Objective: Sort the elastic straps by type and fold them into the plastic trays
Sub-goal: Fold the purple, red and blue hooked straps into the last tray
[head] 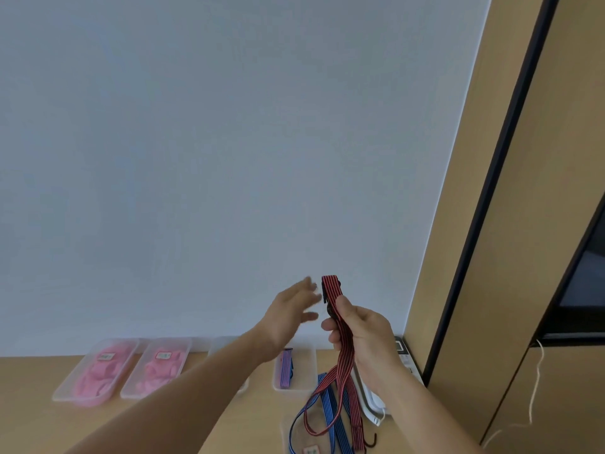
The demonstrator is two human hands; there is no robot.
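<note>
**A:** How far along?
**B:** Pink trays (60, 393) at eight o'clock look full. Your right hand (363, 335) clamps the red strap (331, 286) at five o'clock; left hand (288, 317) fingers spread. Blue strap (327, 404) lies unsorted.

A pale grey wall (229, 142) fills the upper left and centre of the frame. A tan wooden desk (29, 421) runs along the bottom. At right stands a tan wooden panel (458, 224) with a black strip (497, 178) running up it at a slant. A dark pane (586, 276) sits at the right edge. A thin white cord (537, 381) hangs down the panel at lower right. A white plastic device (371, 401), its kind unclear, lies on the desk just beside the panel's foot.
</note>
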